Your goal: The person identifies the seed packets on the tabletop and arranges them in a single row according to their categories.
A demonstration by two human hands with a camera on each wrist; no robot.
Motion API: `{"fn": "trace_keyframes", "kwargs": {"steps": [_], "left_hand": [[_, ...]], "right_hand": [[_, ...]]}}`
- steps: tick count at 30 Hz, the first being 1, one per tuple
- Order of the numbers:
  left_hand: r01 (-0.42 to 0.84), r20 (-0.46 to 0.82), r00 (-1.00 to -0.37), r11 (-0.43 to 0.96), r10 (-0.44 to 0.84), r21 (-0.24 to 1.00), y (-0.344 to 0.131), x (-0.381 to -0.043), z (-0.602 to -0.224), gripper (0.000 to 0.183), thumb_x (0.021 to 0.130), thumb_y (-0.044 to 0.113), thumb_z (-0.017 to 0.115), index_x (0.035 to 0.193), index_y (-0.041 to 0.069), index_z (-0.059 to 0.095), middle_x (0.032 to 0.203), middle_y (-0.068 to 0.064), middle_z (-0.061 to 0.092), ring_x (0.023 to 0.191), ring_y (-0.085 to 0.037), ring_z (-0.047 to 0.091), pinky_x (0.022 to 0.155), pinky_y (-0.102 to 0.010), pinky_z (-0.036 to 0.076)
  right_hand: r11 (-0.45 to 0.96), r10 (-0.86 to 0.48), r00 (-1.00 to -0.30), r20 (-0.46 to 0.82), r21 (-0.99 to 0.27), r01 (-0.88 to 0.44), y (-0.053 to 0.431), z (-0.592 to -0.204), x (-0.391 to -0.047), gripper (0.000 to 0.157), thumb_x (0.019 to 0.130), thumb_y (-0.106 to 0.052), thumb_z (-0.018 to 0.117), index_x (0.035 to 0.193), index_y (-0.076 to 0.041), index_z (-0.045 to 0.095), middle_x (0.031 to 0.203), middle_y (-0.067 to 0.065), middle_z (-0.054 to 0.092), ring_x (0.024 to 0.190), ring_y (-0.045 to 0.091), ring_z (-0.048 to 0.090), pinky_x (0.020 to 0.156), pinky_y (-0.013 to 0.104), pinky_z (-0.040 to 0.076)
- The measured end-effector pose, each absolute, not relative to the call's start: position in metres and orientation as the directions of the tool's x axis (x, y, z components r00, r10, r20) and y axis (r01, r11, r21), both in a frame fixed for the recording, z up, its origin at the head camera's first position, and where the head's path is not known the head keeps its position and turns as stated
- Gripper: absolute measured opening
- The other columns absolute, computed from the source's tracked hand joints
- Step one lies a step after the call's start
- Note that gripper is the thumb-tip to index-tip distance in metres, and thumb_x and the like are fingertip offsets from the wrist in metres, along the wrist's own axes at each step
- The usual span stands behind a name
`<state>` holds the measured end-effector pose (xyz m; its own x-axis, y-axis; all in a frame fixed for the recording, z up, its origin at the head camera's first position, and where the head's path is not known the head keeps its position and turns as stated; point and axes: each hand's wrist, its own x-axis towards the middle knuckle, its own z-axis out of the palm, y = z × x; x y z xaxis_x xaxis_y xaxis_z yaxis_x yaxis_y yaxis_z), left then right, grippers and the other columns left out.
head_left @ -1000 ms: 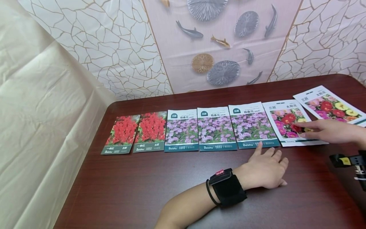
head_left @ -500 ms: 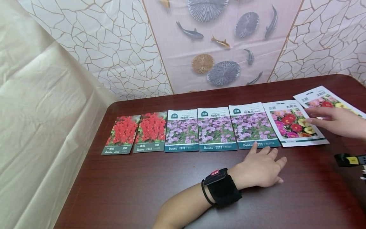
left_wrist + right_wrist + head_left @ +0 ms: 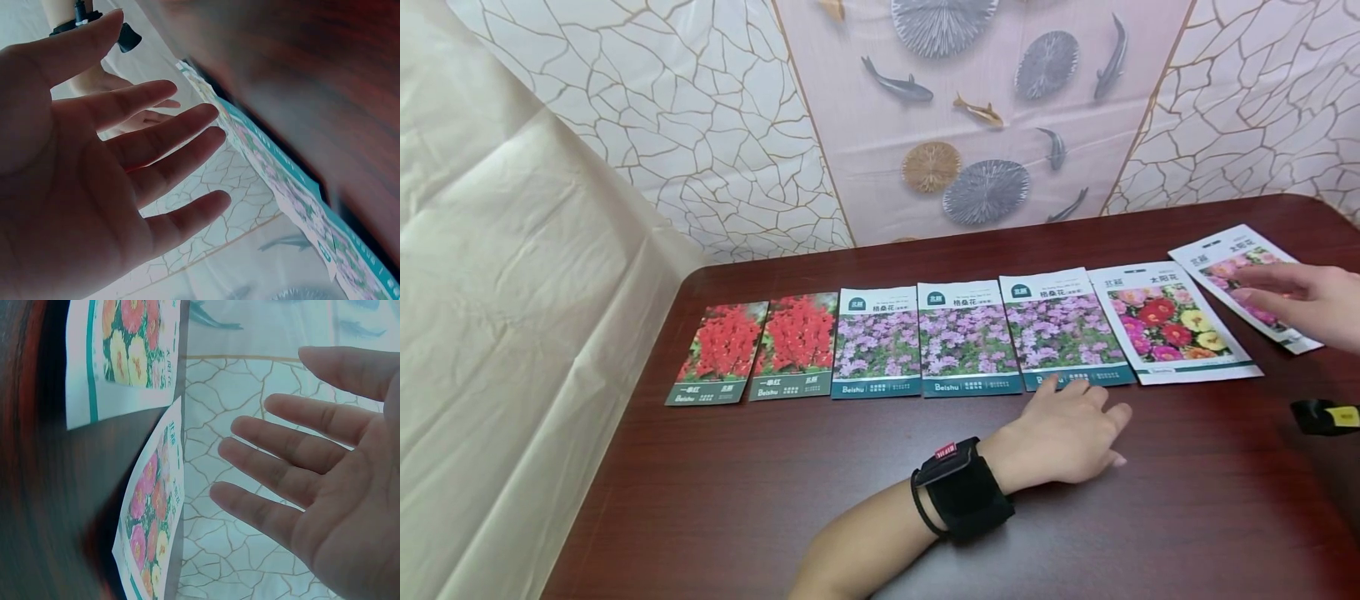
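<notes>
A row of flower seed packets lies on the dark red table. At its right end is a tilted sun-flower-mix packet with pink blooms (image 3: 1221, 271), partly covered from view by my right hand (image 3: 1318, 300). That hand's fingers are extended and hold nothing; in the right wrist view a gap separates the hand (image 3: 312, 462) from the packets. My left hand (image 3: 1071, 433) reaches over the table, its fingertips at the lower edge of a purple-flower packet (image 3: 1063, 329). In the left wrist view the left hand (image 3: 112, 169) has spread fingers and a bare palm.
Left of these are two more purple-flower packets (image 3: 967, 337) and two red-flower packets (image 3: 793, 337). Another multicoloured packet (image 3: 1172, 325) sits beside the tilted one. Patterned cloth (image 3: 992, 108) hangs behind the table (image 3: 760, 483), and a cream sheet (image 3: 512, 292) at left.
My right hand has moved off the upright multicoloured packet, rightward and back over the tilted one. My left hand has slid slightly left. The packets' row looks the same.
</notes>
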<state>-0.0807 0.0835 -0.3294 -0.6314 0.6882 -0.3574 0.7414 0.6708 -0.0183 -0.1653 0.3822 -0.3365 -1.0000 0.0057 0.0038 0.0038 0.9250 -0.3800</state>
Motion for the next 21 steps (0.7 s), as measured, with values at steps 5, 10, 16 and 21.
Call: {"fn": "trace_keyframes", "kwargs": {"steps": [5, 10, 16, 21], "left_hand": [[0.744, -0.321, -0.633, 0.668, 0.705, -0.001, 0.074, -0.085, -0.324, 0.045, 0.09, 0.054, 0.041, 0.131, 0.034, 0.043, 0.122, 0.013, 0.044, 0.115, -0.004, 0.037, 0.095, -0.03, 0.03], [0.73, -0.295, -0.646, 0.682, 0.704, 0.028, 0.063, -0.092, -0.315, 0.044, 0.091, 0.052, 0.041, 0.13, 0.031, 0.047, 0.122, 0.011, 0.047, 0.114, -0.006, 0.041, 0.096, -0.032, 0.032], [0.702, -0.275, -0.67, 0.709, 0.689, 0.067, 0.051, -0.1, -0.308, 0.045, 0.091, 0.051, 0.042, 0.129, 0.028, 0.049, 0.128, 0.008, 0.047, 0.12, -0.009, 0.04, 0.099, -0.034, 0.032], [0.678, -0.259, -0.693, 0.731, 0.673, 0.083, 0.042, -0.106, -0.307, 0.049, 0.091, 0.051, 0.043, 0.133, 0.026, 0.046, 0.13, 0.007, 0.047, 0.12, -0.01, 0.041, 0.099, -0.035, 0.031]], "right_hand": [[0.885, 0.041, -0.993, 0.112, -0.465, -0.016, 0.435, -0.384, -0.194, 0.03, 0.088, -0.041, 0.057, 0.113, -0.024, 0.06, 0.11, 0.001, 0.057, 0.076, -0.006, 0.05, 0.056, 0.024, 0.043], [0.837, 0.053, -0.99, 0.131, -0.547, -0.027, 0.472, -0.416, -0.211, 0.049, 0.086, -0.04, 0.061, 0.121, -0.005, 0.056, 0.125, 0.001, 0.053, 0.067, -0.024, 0.038, 0.05, 0.011, 0.037], [0.844, 0.077, -0.989, 0.126, -0.536, -0.002, 0.477, -0.424, -0.213, 0.053, 0.086, -0.042, 0.06, 0.119, 0.0, 0.056, 0.115, -0.01, 0.054, 0.066, -0.025, 0.037, 0.051, 0.012, 0.036], [0.848, 0.081, -0.993, 0.09, -0.53, 0.021, 0.469, -0.42, -0.209, 0.054, 0.088, -0.041, 0.057, 0.118, 0.004, 0.054, 0.106, 0.007, 0.065, 0.062, -0.023, 0.035, 0.049, 0.015, 0.036]]}}
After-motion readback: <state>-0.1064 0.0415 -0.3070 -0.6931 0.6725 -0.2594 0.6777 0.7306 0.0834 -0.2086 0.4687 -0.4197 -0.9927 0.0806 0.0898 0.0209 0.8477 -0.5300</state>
